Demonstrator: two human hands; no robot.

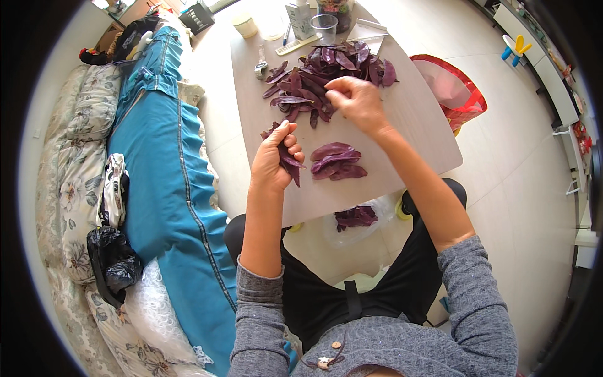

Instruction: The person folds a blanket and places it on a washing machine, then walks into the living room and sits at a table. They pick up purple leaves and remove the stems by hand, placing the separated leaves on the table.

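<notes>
Several flat purple bean pods (293, 165) are gripped in my left hand (278, 155), above the left part of the pale table (400, 136). My right hand (355, 101) is over the near right side of a large heap of purple pods (325, 66); its thumb and fingertips are close together, and whether they pinch anything is hard to tell. Between my hands and nearer to me, a small row of pods (337, 161) lies flat on the table.
Behind the heap are a clear plastic cup (324, 29), a comb (297, 45), a pen (286, 34) and a lidded jar (244, 25). A wristwatch (261, 62) lies left of it. A red-rimmed bag (452, 89) stands right of the table; more pods (356, 217) lie on plastic below.
</notes>
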